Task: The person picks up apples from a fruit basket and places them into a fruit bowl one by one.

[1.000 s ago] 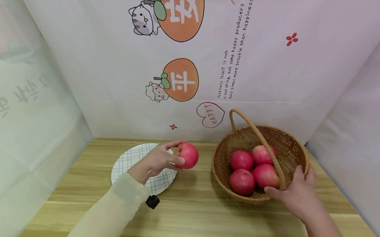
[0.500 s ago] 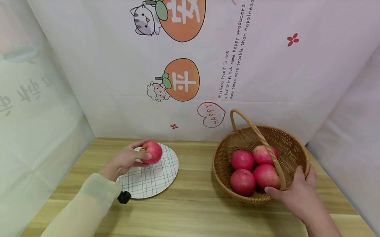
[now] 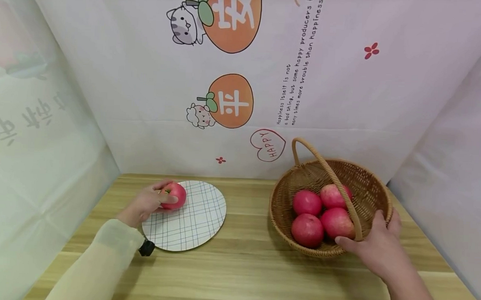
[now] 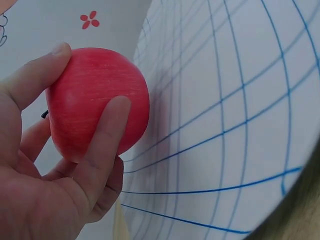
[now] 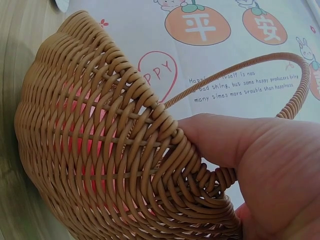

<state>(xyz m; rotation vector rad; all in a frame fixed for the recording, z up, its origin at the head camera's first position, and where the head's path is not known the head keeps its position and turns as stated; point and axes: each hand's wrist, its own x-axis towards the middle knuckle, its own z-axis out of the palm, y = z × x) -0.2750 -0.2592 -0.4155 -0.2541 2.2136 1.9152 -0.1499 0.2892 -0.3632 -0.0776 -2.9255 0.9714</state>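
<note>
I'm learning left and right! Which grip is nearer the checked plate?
Left. The left grip is at the left side of the plate, holding an apple; the right grip is farther right, holding the rim of the basket.

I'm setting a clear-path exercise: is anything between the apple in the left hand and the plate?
Nothing visible: the left hand holds the apple over the left of the plate, with no other thing showing between them. Whether they touch, I can't tell. The other apples sit aside in the basket.
</note>
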